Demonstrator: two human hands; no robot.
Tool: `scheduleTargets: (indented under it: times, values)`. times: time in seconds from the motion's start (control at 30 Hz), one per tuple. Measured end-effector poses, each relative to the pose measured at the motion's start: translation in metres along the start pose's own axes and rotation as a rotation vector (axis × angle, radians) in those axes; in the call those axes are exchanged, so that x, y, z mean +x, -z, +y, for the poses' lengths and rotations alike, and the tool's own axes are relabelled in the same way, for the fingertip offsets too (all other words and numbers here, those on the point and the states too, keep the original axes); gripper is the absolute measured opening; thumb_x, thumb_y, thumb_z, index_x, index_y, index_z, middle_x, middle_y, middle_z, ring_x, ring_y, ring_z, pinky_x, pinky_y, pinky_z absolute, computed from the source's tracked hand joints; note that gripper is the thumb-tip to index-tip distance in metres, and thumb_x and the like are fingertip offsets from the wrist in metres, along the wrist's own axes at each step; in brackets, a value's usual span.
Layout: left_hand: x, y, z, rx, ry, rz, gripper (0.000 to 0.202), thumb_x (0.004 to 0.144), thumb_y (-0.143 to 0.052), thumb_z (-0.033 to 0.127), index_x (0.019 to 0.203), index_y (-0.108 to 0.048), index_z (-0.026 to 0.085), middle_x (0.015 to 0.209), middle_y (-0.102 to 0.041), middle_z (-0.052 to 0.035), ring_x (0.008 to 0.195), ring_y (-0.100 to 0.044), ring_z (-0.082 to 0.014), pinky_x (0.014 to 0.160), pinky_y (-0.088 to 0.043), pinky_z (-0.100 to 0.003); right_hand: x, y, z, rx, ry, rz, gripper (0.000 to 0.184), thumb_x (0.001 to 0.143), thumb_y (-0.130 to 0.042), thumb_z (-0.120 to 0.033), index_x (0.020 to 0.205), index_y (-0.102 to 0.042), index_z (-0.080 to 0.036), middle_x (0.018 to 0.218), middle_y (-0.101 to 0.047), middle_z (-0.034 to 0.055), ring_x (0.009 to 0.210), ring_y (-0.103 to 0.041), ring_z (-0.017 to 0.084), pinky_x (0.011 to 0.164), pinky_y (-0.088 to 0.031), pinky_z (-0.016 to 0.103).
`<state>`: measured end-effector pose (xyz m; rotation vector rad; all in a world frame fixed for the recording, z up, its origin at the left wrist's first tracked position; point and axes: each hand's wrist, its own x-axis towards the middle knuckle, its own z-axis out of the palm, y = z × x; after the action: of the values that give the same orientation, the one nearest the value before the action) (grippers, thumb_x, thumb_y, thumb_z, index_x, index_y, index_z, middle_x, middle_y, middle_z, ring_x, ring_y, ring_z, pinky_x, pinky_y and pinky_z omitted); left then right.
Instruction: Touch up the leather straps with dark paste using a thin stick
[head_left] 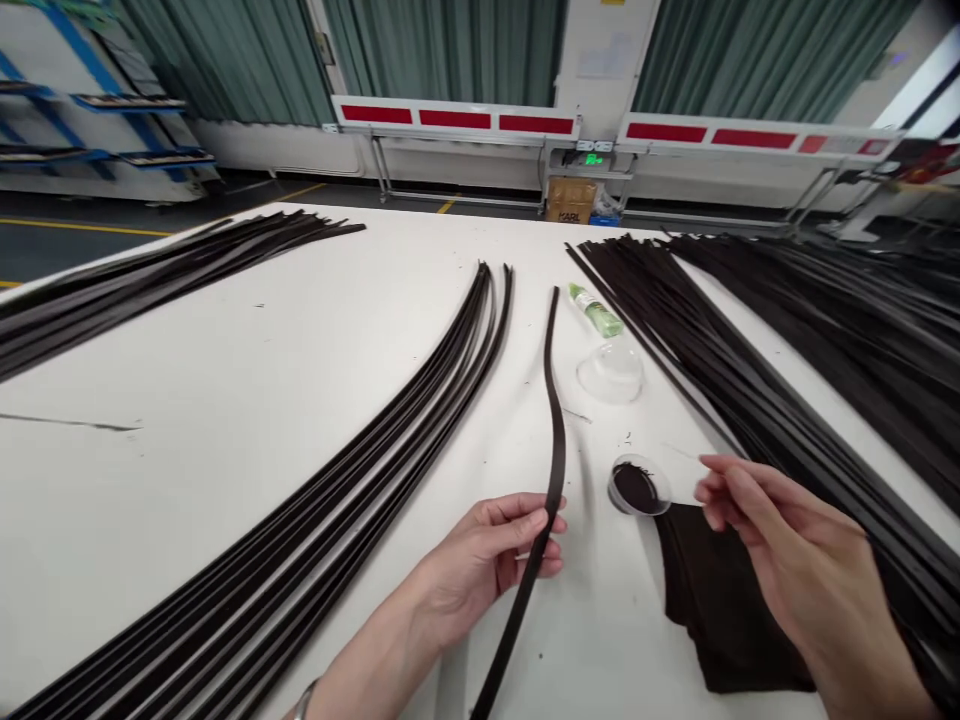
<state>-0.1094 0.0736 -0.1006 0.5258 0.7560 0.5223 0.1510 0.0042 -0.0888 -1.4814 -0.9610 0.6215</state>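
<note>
My left hand (487, 560) pinches a long dark strap (556, 420) between thumb and fingers; the strap runs from the near table edge away toward the far side. My right hand (772, 530) hovers just right of a small clear cup of dark paste (637, 487), fingers pressed together in a pinch; what they hold is too small to make out. Under the right hand lies a dark cloth (720, 610). Beyond the cup sit a clear dome-shaped lid (611, 372) and a small green bottle (595, 309) lying on its side.
A curved row of dark straps (360, 470) lies left of the held strap on the white table (247, 400). A big pile of straps (795, 370) fills the right side, another bundle (150, 275) the far left. Blue racks, green curtains and red-panelled rails stand behind.
</note>
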Motion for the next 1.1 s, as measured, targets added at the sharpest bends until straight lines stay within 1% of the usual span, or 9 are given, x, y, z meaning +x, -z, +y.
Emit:
scheduleTargets:
  times: [0.1, 0.2, 0.27, 0.37, 0.5, 0.57, 0.77, 0.97, 1.1]
  values:
    - [0.009, 0.003, 0.008, 0.036, 0.012, -0.024, 0.020, 0.081, -0.075, 0.024, 0.098, -0.073, 0.013, 0.093, -0.067, -0.0063, 0.074, -0.062, -0.0107, 0.080, -0.053, -0.028, 0.018, -0.009, -0.001, -0.145, 0.017, -0.072, 0.034, 0.092, -0.056, -0.048, 0.095, -0.073, -0.018, 0.081, -0.068, 0.0057, 0.066, -0.062, 0.014, 0.057, -0.051, 0.024]
    - [0.011, 0.009, 0.008, 0.046, 0.054, -0.003, 0.019, 0.083, -0.074, 0.024, 0.098, -0.073, 0.013, 0.093, -0.066, -0.0064, 0.075, -0.061, -0.0105, 0.079, -0.052, -0.026, 0.020, -0.015, 0.009, -0.373, 0.135, -0.105, 0.038, 0.097, -0.047, -0.047, 0.081, -0.068, -0.019, 0.073, -0.065, 0.0036, 0.064, -0.060, 0.013, 0.059, -0.050, 0.023]
    - [0.009, 0.011, 0.006, 0.059, 0.071, -0.001, 0.021, 0.083, -0.073, 0.025, 0.101, -0.072, 0.014, 0.094, -0.066, -0.0068, 0.077, -0.061, -0.0111, 0.078, -0.052, -0.026, 0.017, -0.018, 0.015, -0.458, 0.264, -0.128, 0.036, 0.099, -0.045, -0.042, 0.078, -0.064, -0.020, 0.072, -0.064, 0.0024, 0.064, -0.060, 0.012, 0.060, -0.050, 0.023]
    - [0.005, 0.012, 0.004, 0.075, 0.085, 0.007, 0.022, 0.084, -0.072, 0.025, 0.103, -0.072, 0.014, 0.096, -0.066, -0.0068, 0.078, -0.061, -0.0115, 0.078, -0.052, -0.027, 0.016, -0.021, 0.021, -0.534, 0.455, -0.153, 0.028, 0.099, -0.045, -0.031, 0.081, -0.063, -0.020, 0.074, -0.063, 0.0020, 0.068, -0.059, 0.013, 0.063, -0.049, 0.025]
    - [0.003, 0.011, 0.004, 0.092, 0.112, 0.017, 0.020, 0.084, -0.072, 0.027, 0.101, -0.073, 0.016, 0.098, -0.066, -0.0063, 0.080, -0.061, -0.0123, 0.080, -0.052, -0.028, 0.017, -0.022, 0.024, -0.588, 0.593, -0.189, 0.019, 0.098, -0.048, -0.018, 0.083, -0.061, -0.020, 0.074, -0.063, 0.0027, 0.075, -0.057, 0.015, 0.067, -0.049, 0.027]
    - [0.002, 0.011, 0.004, 0.092, 0.116, 0.027, 0.021, 0.083, -0.073, 0.027, 0.101, -0.073, 0.016, 0.098, -0.066, -0.0057, 0.079, -0.061, -0.0121, 0.080, -0.052, -0.028, 0.017, -0.023, 0.026, -0.606, 0.618, -0.195, 0.019, 0.097, -0.049, -0.016, 0.081, -0.059, -0.019, 0.074, -0.063, 0.0028, 0.075, -0.057, 0.015, 0.067, -0.048, 0.027]
    - [0.002, 0.010, 0.003, 0.086, 0.120, 0.048, 0.019, 0.081, -0.074, 0.028, 0.098, -0.073, 0.018, 0.095, -0.067, -0.0047, 0.076, -0.062, -0.0122, 0.077, -0.051, -0.027, 0.017, -0.025, 0.030, -0.645, 0.606, -0.192, 0.022, 0.098, -0.049, -0.017, 0.077, -0.057, -0.019, 0.072, -0.063, 0.0027, 0.074, -0.057, 0.015, 0.066, -0.048, 0.029]
    - [0.002, 0.009, 0.005, 0.095, 0.125, 0.034, 0.023, 0.082, -0.074, 0.029, 0.101, -0.073, 0.016, 0.097, -0.065, -0.0053, 0.077, -0.061, -0.0122, 0.078, -0.051, -0.027, 0.018, -0.024, 0.034, -0.679, 0.621, -0.196, 0.020, 0.097, -0.051, -0.017, 0.078, -0.058, -0.019, 0.072, -0.063, 0.0025, 0.077, -0.057, 0.016, 0.067, -0.047, 0.029]
    - [0.002, 0.009, 0.004, 0.104, 0.122, 0.032, 0.024, 0.082, -0.074, 0.030, 0.101, -0.073, 0.016, 0.097, -0.065, -0.0059, 0.077, -0.061, -0.0125, 0.077, -0.051, -0.027, 0.018, -0.025, 0.036, -0.681, 0.622, -0.185, 0.022, 0.097, -0.051, -0.018, 0.076, -0.058, -0.019, 0.071, -0.063, 0.0028, 0.074, -0.057, 0.015, 0.067, -0.047, 0.029]
